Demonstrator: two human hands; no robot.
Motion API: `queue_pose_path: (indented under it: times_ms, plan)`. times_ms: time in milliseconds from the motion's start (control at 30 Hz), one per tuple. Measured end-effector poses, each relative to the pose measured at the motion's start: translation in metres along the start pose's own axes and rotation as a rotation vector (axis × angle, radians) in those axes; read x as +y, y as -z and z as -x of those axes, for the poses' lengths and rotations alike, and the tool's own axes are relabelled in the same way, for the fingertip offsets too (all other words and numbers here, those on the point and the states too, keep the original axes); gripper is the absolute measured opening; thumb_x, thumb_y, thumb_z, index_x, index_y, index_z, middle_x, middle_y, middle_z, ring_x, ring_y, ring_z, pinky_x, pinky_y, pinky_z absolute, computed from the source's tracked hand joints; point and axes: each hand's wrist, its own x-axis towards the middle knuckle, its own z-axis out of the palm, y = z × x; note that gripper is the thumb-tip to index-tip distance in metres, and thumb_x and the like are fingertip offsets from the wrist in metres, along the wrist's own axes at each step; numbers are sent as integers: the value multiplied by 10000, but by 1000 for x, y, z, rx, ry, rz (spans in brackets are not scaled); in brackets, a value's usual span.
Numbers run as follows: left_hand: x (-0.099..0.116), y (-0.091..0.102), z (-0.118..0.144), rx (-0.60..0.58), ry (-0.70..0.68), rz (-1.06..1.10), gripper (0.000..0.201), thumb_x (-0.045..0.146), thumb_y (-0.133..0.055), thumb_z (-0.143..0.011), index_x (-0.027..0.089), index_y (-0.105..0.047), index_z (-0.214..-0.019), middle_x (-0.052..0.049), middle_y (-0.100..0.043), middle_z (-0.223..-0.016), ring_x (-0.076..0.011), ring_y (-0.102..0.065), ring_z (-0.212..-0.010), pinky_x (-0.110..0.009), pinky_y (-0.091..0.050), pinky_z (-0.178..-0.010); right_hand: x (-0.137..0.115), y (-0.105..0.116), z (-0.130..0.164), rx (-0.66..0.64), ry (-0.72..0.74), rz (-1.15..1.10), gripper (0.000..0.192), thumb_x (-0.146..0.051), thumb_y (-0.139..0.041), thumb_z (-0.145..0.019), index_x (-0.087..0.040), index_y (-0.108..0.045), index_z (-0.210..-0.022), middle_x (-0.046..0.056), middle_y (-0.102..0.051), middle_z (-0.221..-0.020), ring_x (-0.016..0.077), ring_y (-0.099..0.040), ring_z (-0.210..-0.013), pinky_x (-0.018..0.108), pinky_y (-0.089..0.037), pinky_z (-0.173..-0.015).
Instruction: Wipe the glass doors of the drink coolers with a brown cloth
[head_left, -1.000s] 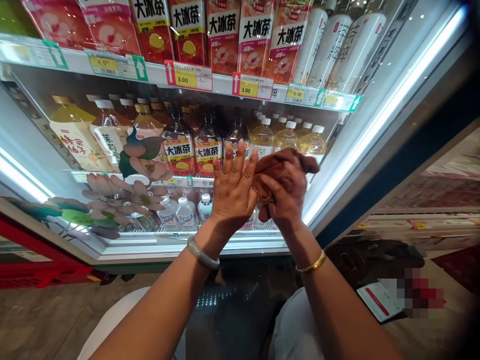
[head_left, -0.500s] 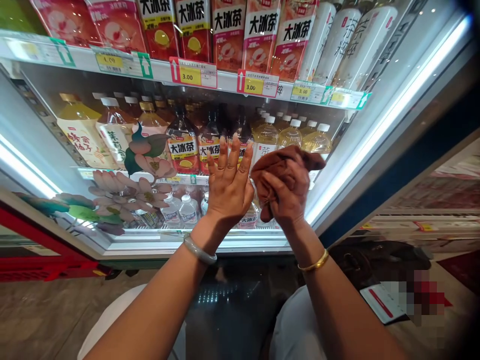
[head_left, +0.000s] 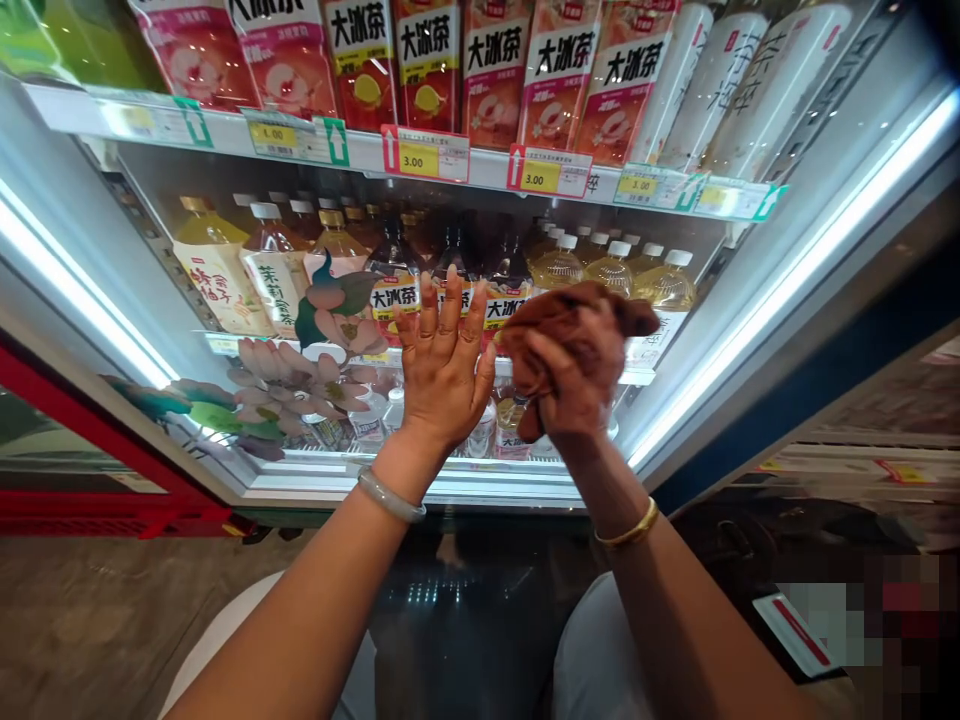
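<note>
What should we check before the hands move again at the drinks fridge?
1. Right hand grips the brown cloth: ok, bunched tight.
2. Left hand free: ok, open, fingers spread.
3. Left palm flat on the glass door: cannot tell.
4. Bottles upright on their shelf: ok.
5. Price tags in place on the shelf edge: ok.

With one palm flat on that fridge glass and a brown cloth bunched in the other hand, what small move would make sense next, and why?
Probably sweep the brown cloth sideways across the glass door. The right hand holds it bunched up against the pane in front of the bottles, while the left hand is spread flat on the glass beside it, as if bracing. That looks like wiping in progress.
</note>
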Motion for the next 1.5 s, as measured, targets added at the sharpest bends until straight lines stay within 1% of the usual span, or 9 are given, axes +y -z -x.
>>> queue_pose_path:
  times_ms: [133, 400, 633, 833, 933, 1100, 1167, 1333, 1500]
  plan:
    - [-11, 7, 2, 8, 12, -10, 683, 361, -448, -1047, 283, -201, -1679, -49, -129, -1757, -250, -2, -1645, -530, 114, -1326, 8, -5, -14, 147, -156, 25, 336, -259, -598, -982, -290, -680, -1306, 91, -437, -1524, 358, -442, -1491, 623, -409, -1210]
    - [-28, 22, 4, 12, 27, -27, 667, 327, -420, -1047, 286, -209, -1679, -28, -100, -1761, -238, 25, -1643, -520, 109, -1332, -44, -30, 6, -87, 67, -28, 342, -209, -591, -976, -342, -673, -1280, 51, -549, -1424, 288, -457, -1488, 507, -491, -1189]
    - [-38, 36, 9, 5, 59, -52, 666, 380, -451, -1048, 301, -234, -1673, -31, -131, -1760, -242, 15, -1644, -519, 109, -1334, -17, -33, -21, 200, -140, -10, 358, -277, -616, -989, -290, -652, -1345, 95, -443, -1515, 357, -435, -1493, 606, -401, -1219]
    - [-44, 38, 14, -14, 26, -38, 680, 356, -420, -1043, 263, -205, -1681, -45, -98, -1763, -252, 35, -1644, -530, 127, -1324, -66, -43, 9, -116, 51, -108, 389, -195, -581, -979, -353, -660, -1326, 43, -550, -1464, 260, -402, -1532, 484, -456, -1221]
    - [-45, 38, 13, 0, 63, -48, 668, 363, -426, -1047, 260, -227, -1676, -52, -93, -1762, -249, 22, -1645, -529, 108, -1328, -53, -38, 2, -100, 79, -130, 371, -229, -543, -1000, -329, -656, -1338, 56, -535, -1461, 272, -419, -1520, 509, -458, -1215]
    - [-44, 38, 13, 10, 89, -39, 655, 377, -433, -1052, 279, -245, -1671, -47, -121, -1759, -244, -9, -1646, -518, 106, -1331, -15, -31, -22, 183, -118, -18, 377, -287, -657, -968, -319, -653, -1343, 80, -453, -1522, 348, -439, -1497, 623, -395, -1216]
    - [-44, 35, 14, -1, 87, -28, 657, 380, -432, -1051, 278, -244, -1672, -49, -120, -1759, -248, -8, -1646, -519, 103, -1330, -23, -33, -17, 165, -116, 17, 353, -283, -655, -969, -317, -663, -1321, 81, -458, -1520, 343, -421, -1510, 607, -413, -1209]
    - [-40, 28, 14, -24, 19, -22, 684, 313, -428, -1032, 259, -214, -1680, -54, -68, -1763, -249, 35, -1644, -528, 81, -1330, -57, -33, 5, -119, 92, -17, 324, -210, -559, -999, -337, -680, -1271, 52, -566, -1410, 255, -432, -1506, 474, -490, -1192]
    - [-34, 26, 12, -13, 30, -36, 691, 295, -436, -1027, 264, -212, -1680, -47, -76, -1763, -246, 21, -1646, -521, 81, -1332, -21, -18, -13, 1, 16, -15, 302, -285, -578, -996, -336, -679, -1275, 53, -513, -1459, 300, -460, -1476, 561, -475, -1186]
